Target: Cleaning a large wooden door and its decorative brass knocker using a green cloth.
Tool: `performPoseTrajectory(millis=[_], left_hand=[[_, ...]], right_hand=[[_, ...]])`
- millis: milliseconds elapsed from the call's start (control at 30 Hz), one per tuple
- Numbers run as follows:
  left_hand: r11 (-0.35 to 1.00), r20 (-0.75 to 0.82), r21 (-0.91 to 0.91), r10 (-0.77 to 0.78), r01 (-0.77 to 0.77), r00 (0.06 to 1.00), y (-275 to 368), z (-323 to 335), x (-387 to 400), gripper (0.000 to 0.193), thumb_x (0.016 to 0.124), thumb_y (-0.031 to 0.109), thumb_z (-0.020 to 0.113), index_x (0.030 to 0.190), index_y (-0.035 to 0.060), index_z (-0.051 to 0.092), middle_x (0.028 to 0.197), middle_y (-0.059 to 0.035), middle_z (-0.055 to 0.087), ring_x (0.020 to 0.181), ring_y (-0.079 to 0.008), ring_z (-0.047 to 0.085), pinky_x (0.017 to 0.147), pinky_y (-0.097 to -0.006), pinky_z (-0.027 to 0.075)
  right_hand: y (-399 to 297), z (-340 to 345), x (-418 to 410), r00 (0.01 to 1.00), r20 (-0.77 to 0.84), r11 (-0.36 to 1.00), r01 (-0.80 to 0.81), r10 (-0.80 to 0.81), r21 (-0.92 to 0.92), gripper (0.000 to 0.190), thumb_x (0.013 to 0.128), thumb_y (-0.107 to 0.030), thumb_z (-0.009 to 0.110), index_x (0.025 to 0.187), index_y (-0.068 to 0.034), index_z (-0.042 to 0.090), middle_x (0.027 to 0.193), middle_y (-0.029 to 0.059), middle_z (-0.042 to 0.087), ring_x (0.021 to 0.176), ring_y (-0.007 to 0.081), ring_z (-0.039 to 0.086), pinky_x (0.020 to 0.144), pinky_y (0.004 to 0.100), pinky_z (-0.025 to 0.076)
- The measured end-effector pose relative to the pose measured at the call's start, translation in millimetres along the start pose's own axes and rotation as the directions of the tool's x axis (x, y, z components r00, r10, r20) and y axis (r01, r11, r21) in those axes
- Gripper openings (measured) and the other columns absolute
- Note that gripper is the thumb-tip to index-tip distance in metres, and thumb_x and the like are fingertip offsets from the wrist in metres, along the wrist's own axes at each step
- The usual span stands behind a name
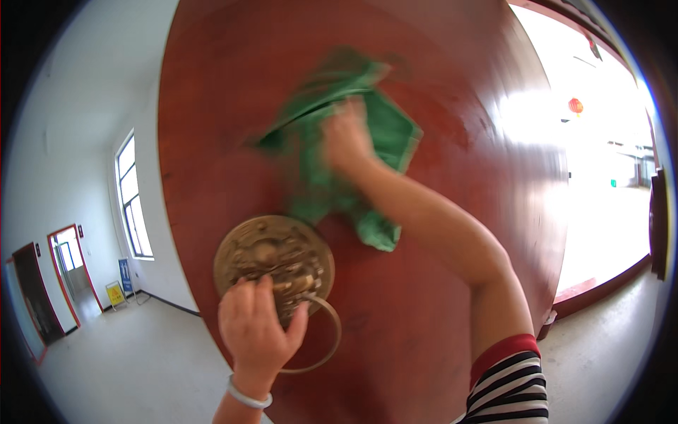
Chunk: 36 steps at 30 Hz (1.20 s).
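A large red wooden door (pixel 424 297) fills the middle of the view. On its upper part my right hand (pixel 347 132) presses a green cloth (pixel 394 132) against the surface; hand and cloth are blurred. Low and left on the door is a round, brass-coloured door knocker (pixel 286 254) with a raised relief and a ring (pixel 338 339) hanging from it. My left hand (pixel 259 323), with a pale bangle at the wrist, rests its fingers on the knocker's lower left part, the thumb near the top of the ring. Whether it grips the relief is unclear.
Beyond the door's left edge are a pale floor (pixel 132 350), a window (pixel 134 196), doorways and a yellow floor sign (pixel 116 294) beside a blue sign (pixel 125 274). On the right, a raised red threshold (pixel 604 291) borders a bright opening, where a red lantern (pixel 576 105) hangs.
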<state>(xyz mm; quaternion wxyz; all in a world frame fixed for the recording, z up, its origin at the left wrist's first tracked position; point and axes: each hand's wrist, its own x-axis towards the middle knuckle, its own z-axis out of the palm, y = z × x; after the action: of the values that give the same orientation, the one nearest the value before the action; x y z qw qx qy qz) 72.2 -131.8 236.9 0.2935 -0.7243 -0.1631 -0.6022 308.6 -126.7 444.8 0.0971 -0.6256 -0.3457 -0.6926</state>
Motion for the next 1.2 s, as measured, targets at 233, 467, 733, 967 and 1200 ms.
performPoseTrajectory(millis=[233,467,733,967,1200], left_hand=[[0.992,-0.091,0.050,-0.109,0.114,0.990,6.9,-3.4,8.9,0.039,0.070,0.024,0.075,0.097,0.0030,0.057,0.090,-0.0142,0.054,0.081,-0.0348,0.053,0.069,-0.0424,0.044],[0.972,-0.208,0.160,-0.136,0.171,0.969,1.6,9.0,12.6,0.039,0.064,0.022,0.075,0.088,0.0045,0.051,0.083,-0.0124,0.047,0.078,-0.0319,0.049,0.068,-0.0404,0.040],[0.932,-0.226,0.272,-0.179,0.239,0.957,12.8,10.1,0.2,0.048,0.063,0.028,0.074,0.092,0.0039,0.046,0.088,-0.0121,0.040,0.082,-0.0294,0.044,0.071,-0.0393,0.038],[0.913,-0.247,0.267,-0.244,0.308,0.938,23.7,15.2,-4.5,0.063,0.052,0.022,0.084,0.099,0.0059,0.045,0.096,-0.0134,0.043,0.089,-0.0331,0.048,0.078,-0.0432,0.041],[0.893,-0.249,0.261,-0.305,0.367,0.919,29.4,22.5,3.1,0.075,0.042,0.031,0.089,0.098,0.0071,0.046,0.101,-0.0136,0.045,0.097,-0.0363,0.051,0.079,-0.0472,0.045]], right_hand=[[-12.9,-38.6,41.2,0.751,-0.551,0.621,0.637,-0.365,0.457,0.061,0.091,-0.054,0.046,0.129,-0.009,0.056,0.135,0.0117,0.052,0.126,0.0284,0.046,0.112,0.0547,0.022],[161.4,33.6,165.6,0.896,-0.437,0.791,0.207,0.083,0.575,0.073,0.086,-0.064,0.043,0.128,-0.006,0.058,0.137,0.0147,0.052,0.129,0.0307,0.046,0.109,0.0439,0.033],[417.1,174.2,67.2,0.762,-0.003,0.659,-0.559,0.648,0.504,0.075,0.092,-0.065,0.033,0.140,-0.008,0.046,0.145,0.0133,0.045,0.135,0.0274,0.042,0.108,0.0444,0.036],[468.4,247.2,-84.9,0.851,0.247,0.816,-0.300,0.463,-0.494,0.019,0.090,-0.017,0.056,0.105,-0.014,0.068,0.103,0.0068,0.069,0.092,0.0253,0.066,0.083,0.0407,0.050],[362.7,149.6,39.9,0.943,0.134,0.907,-0.245,0.305,-0.341,0.026,0.094,-0.021,0.049,0.114,-0.016,0.064,0.114,0.0063,0.065,0.104,0.0224,0.062,0.090,0.0430,0.047]])
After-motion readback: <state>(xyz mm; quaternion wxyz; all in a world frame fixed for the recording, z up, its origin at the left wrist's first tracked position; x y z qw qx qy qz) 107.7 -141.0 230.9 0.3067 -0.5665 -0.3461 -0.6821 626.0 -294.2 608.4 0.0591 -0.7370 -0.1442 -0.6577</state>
